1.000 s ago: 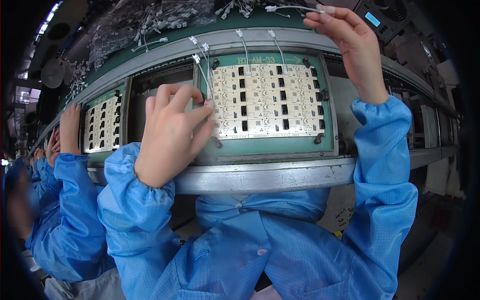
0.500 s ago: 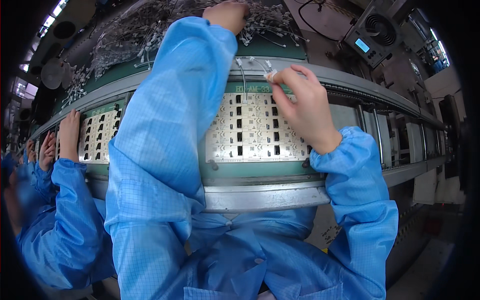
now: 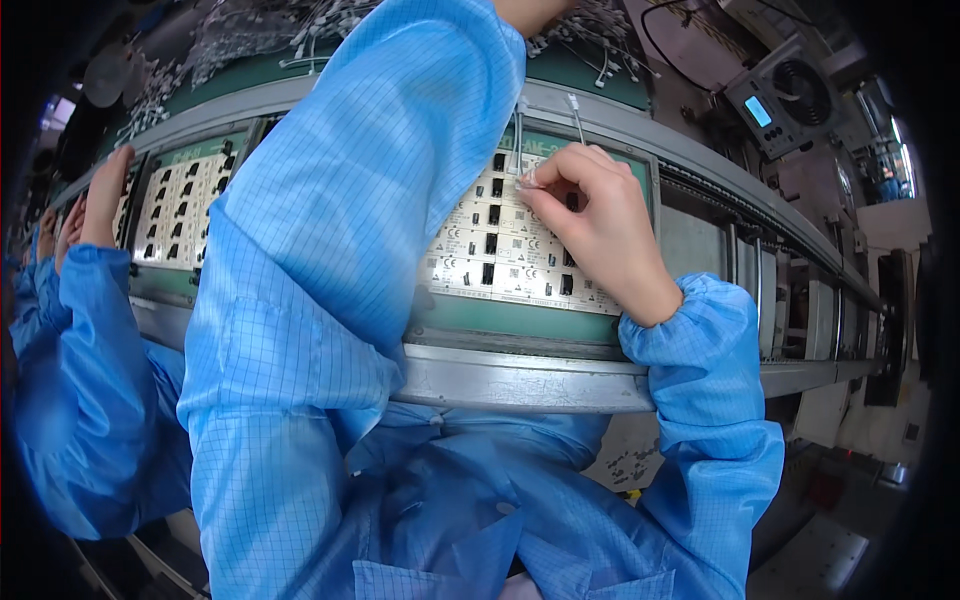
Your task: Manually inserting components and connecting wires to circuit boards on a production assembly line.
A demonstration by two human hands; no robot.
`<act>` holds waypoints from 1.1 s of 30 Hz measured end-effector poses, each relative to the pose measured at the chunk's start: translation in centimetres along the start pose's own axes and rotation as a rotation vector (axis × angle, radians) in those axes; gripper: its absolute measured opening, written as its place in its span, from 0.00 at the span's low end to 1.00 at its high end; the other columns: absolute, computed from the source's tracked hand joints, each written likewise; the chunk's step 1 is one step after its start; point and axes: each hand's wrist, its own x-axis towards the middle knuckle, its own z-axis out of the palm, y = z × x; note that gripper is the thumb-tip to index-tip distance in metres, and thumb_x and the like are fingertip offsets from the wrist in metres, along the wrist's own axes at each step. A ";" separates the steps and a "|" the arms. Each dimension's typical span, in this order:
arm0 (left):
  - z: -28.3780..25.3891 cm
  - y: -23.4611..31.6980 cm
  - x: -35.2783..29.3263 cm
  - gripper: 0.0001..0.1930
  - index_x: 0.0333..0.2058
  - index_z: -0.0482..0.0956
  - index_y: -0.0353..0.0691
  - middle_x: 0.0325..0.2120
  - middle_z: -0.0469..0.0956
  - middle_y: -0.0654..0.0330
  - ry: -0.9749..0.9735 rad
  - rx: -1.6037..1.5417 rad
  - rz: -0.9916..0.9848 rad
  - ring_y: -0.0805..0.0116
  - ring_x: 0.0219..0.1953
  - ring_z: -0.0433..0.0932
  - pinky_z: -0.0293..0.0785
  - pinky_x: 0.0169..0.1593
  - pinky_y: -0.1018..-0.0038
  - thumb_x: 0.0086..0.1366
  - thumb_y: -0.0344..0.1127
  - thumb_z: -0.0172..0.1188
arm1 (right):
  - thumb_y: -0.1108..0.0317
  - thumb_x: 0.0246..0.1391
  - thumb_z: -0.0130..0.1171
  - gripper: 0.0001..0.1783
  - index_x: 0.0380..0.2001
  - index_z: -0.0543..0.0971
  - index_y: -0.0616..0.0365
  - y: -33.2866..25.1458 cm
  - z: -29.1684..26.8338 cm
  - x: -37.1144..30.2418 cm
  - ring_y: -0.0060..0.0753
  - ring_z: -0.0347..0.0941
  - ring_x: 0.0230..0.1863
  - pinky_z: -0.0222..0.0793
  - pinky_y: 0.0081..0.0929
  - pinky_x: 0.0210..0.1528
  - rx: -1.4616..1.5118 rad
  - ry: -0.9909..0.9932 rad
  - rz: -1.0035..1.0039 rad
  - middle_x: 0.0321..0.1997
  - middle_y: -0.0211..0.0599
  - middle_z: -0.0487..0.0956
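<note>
My right hand [image 3: 595, 215] is over the upper part of a white circuit-board panel [image 3: 455, 275] with rows of black parts. Its thumb and forefinger are pinched on the small white connector [image 3: 523, 183] of a short cable, close to the panel's surface. That grey-white cable [image 3: 518, 130] runs up onto the metal rail. A second cable [image 3: 576, 115] lies across the rail and passes behind my hand. My left hand [image 3: 535, 12] reaches past the far rail beside the cable pile [image 3: 605, 40]; its fingers are cut off by the top edge.
The panel sits in a green carrier [image 3: 470, 315] between metal rails [image 3: 530, 385]. To the left, a co-worker's hand [image 3: 105, 195] is by another panel [image 3: 180, 215]. At the far right stands a fan unit [image 3: 790, 95] with a lit display.
My right hand has come down from the far rail toward the panel's top rows. My left hand has reached farther away, partly out of view. The whole view has shifted.
</note>
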 end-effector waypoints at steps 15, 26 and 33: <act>-3.0 -4.7 -3.3 0.11 0.36 0.87 0.38 0.35 0.84 0.45 0.289 -0.593 -0.170 0.44 0.41 0.83 0.78 0.47 0.57 0.60 0.32 0.56 | 0.73 0.52 0.67 0.04 0.28 0.80 0.58 0.4 -0.3 0.2 0.29 0.70 0.32 0.58 0.31 0.43 -0.172 -0.064 -0.152 0.29 0.28 0.74; -4.2 -3.4 -5.7 0.11 0.38 0.80 0.31 0.34 0.82 0.38 0.460 -0.462 -0.257 0.40 0.41 0.82 0.76 0.47 0.53 0.63 0.31 0.54 | 0.71 0.54 0.64 0.05 0.34 0.84 0.56 -0.3 -2.0 0.0 0.34 0.70 0.38 0.58 0.33 0.47 -0.342 -0.198 -0.316 0.31 0.30 0.75; -8.7 -3.7 -11.9 0.08 0.37 0.83 0.39 0.34 0.84 0.51 0.156 -1.222 -0.583 0.57 0.35 0.82 0.76 0.40 0.64 0.62 0.34 0.59 | 0.71 0.57 0.60 0.08 0.38 0.85 0.60 0.7 -3.0 1.9 0.42 0.75 0.38 0.70 0.37 0.44 -0.162 -0.301 -0.158 0.35 0.39 0.79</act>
